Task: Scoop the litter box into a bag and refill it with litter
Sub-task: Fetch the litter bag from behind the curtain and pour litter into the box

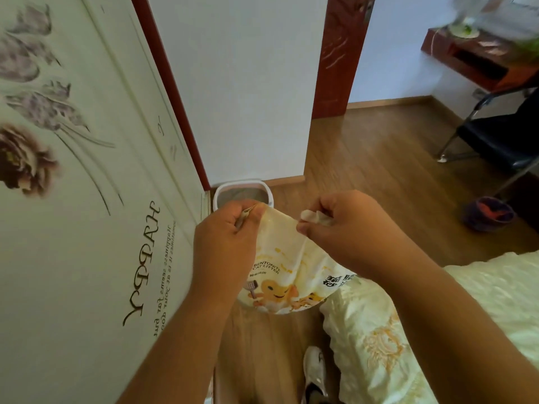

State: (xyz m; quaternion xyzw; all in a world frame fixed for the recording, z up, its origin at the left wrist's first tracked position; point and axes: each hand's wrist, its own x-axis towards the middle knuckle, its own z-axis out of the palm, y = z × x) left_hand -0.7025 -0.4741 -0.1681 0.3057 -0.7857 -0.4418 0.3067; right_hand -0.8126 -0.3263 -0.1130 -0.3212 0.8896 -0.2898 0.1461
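I see the litter bag (287, 275) hanging in the air between both hands, above the wood floor (364, 170). The left hand (224, 237) curls its fingers tight around the bag's top left corner. The right hand (347, 228) pinches the top right edge — thumb and fingers pressed together on a crumpled bit of it. The bag is cream and yellow with a smiling cartoon on it, and I can read "BENTONITE CAT LITTER". The white litter box (264, 189) sits on the floor past the hands, against the wall. The cabinet door (87, 199) on the left says "HAPPY" — the small words beside it are too blurry.
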